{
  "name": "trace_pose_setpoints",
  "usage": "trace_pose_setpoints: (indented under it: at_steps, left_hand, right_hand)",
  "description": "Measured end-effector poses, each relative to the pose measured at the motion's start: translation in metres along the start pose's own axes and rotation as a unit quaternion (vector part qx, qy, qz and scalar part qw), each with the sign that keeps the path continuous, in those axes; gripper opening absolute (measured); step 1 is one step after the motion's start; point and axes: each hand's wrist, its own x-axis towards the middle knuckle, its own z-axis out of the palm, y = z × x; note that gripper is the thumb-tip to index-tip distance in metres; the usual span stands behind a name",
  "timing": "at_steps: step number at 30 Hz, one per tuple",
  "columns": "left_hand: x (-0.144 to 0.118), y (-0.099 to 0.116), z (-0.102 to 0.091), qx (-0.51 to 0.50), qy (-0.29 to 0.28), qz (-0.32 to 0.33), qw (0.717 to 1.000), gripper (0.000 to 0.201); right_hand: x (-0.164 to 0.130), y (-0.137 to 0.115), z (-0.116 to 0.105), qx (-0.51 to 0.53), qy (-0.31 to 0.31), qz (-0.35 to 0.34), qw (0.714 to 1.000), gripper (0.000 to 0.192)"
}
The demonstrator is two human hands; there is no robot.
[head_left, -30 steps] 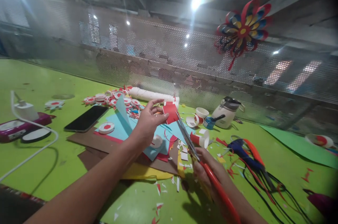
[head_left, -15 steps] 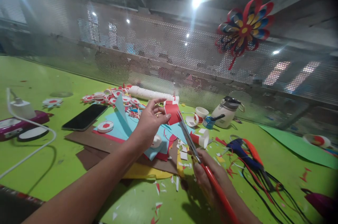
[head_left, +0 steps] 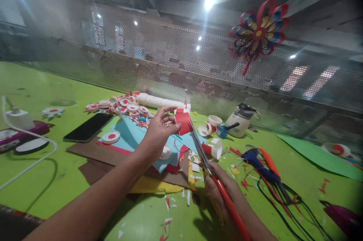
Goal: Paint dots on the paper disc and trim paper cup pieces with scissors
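Between the thumb and fingers of my left hand [head_left: 162, 129] is a small red piece of paper [head_left: 183, 123], raised above the table. My right hand [head_left: 222, 186] is closed around the red handles of a pair of scissors [head_left: 202, 149]. The blade tips meet the right edge of the red piece; how deep they reach into it I cannot tell. Beneath my hands lie light blue sheets [head_left: 129, 135] over brown sheets [head_left: 99, 156], with small paper scraps nearby. A red and white paper cup piece [head_left: 214, 149] lies just right of the blades.
A phone [head_left: 88, 127] and a white-corded power strip [head_left: 24, 135] lie at the left. Several red and white paper rounds [head_left: 124, 103] are heaped behind. To the right are a jug [head_left: 241, 120], a blue jar [head_left: 222, 131], a blue glue gun [head_left: 256, 161] with cords and a green sheet [head_left: 317, 156].
The whole view has shifted slightly, with things appearing a little further left. My hands keep the same hold on the red paper and the scissors, and the blades stay at its edge.
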Motion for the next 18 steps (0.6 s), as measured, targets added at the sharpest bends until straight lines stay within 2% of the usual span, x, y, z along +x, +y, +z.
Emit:
trace_pose_setpoints:
  at_steps: [6,11,18]
  left_hand:
    - [-0.0009,-0.0018,0.0001,0.000,-0.003,0.002,1.000,0.055]
    - [-0.0016,-0.0018,0.0017,-0.003,0.000,-0.002,1.000,0.054]
    - [-0.0020,-0.0022,0.0023,0.003,-0.005,-0.003,1.000,0.054]
  right_hand:
    - [0.0019,0.0044,-0.0016,-0.001,-0.027,-0.001,1.000,0.050]
    - [0.0022,0.0049,0.0002,-0.030,0.001,-0.008,1.000,0.050]
    - [0.0009,-0.0027,0.0043,0.003,0.007,0.004,1.000,0.050]
